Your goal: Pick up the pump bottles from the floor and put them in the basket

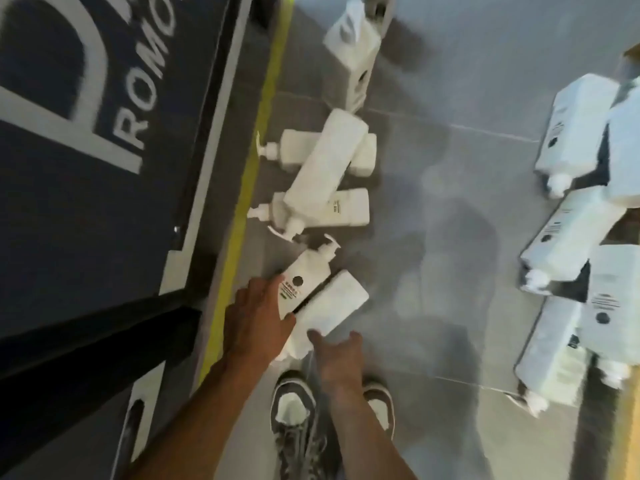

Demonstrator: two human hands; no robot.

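Now left hand touches labelled bottle, right hand beside plain bottle, grips wide.

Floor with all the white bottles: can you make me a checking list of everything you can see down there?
Surface: grey tiled floor, blurred by motion.
Job's things: white plastic pump bottles lying down. There is a labelled bottle with a black dot and a plain bottle by the hands, a crossed pile farther on, a single bottle at the top, and stacked bottles at the right edge. No basket can be made out.
Clutter: grey lace-up shoes on the person's feet.
Hands: left hand touches the labelled bottle; right hand is open, fingers spread at the plain bottle's near end.
Cables: nothing seen.
Surroundings: dark blue board with white letters; yellow floor stripe.
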